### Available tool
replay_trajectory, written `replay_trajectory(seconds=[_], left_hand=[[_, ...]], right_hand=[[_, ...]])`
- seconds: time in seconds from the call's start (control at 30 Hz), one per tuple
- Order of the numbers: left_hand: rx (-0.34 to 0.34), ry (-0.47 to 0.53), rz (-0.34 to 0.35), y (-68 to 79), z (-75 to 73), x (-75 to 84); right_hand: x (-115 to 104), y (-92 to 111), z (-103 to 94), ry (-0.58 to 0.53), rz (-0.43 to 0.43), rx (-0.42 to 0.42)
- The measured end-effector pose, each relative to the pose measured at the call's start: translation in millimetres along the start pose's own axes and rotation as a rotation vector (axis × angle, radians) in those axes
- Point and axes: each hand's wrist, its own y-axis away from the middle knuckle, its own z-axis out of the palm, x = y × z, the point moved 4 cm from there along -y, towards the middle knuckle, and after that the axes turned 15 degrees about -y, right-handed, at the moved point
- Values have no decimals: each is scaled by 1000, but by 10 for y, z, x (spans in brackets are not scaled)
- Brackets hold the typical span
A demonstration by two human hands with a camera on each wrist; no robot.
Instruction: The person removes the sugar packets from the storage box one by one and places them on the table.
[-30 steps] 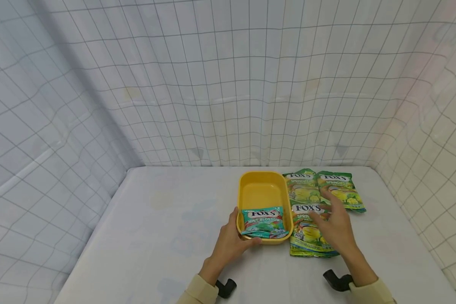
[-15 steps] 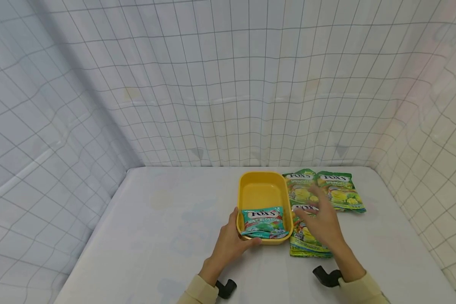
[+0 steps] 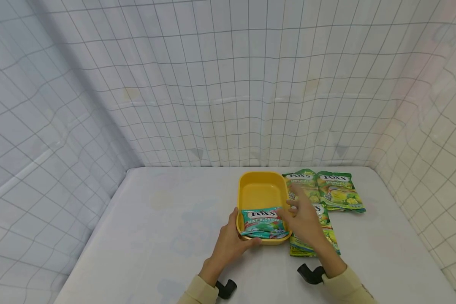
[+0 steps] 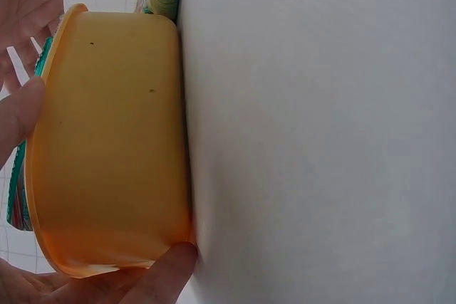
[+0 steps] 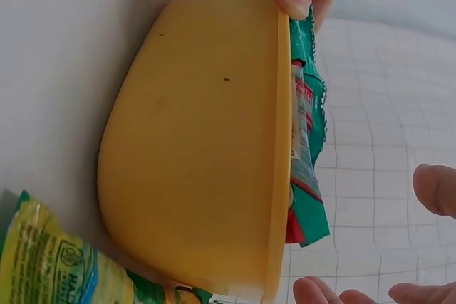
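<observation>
A yellow plastic tub (image 3: 261, 192) sits on the table, with teal Fox's Mint Blossom candy bags (image 3: 264, 224) lying in its near end. My left hand (image 3: 229, 244) grips the tub's near left corner, thumb at the front rim and fingers along the side. In the left wrist view, a fingertip (image 4: 174, 265) reaches low on the tub wall. My right hand (image 3: 307, 223) is above the tub's right rim, fingers spread and holding nothing. The right wrist view has its fingertips (image 5: 436, 189) apart from the teal bag (image 5: 310, 115), which pokes above the rim.
Green and yellow Fox's Spring Tea candy bags lie right of the tub: a back bag (image 3: 303, 175), a far right bag (image 3: 342, 194) and a front stack (image 3: 328, 234) partly hidden by my right hand. Gridded white sheets (image 3: 243, 105) enclose the white table (image 3: 175, 228).
My right hand has moved left from over the Spring Tea bags to the tub's right rim. My left hand, the tub and the candy bags stay where they were.
</observation>
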Motion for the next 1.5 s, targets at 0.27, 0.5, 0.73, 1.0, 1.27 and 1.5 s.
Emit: replay_trajectory(seconds=[0.27,0.5,0.73,1.0,1.27,1.5], left_hand=[[0,11,7,6,-9,1],[-3,8,5,-1,-5,-1],[-6,4,10,7,-7,7],[-3,0,16,7,-14,18],[-9,-3,9,5,-4,15],[-5,-2,13,14,-16,27]], right_hand=[[41,-20,127,-24,21,-17],[86,-40,190,-5,22,-45],[100,-58,267,85,73,-96],[124,-120,413,196,128,-142],[193,-161,505,278,201,-178],[238,-191,527,316,260,-199]])
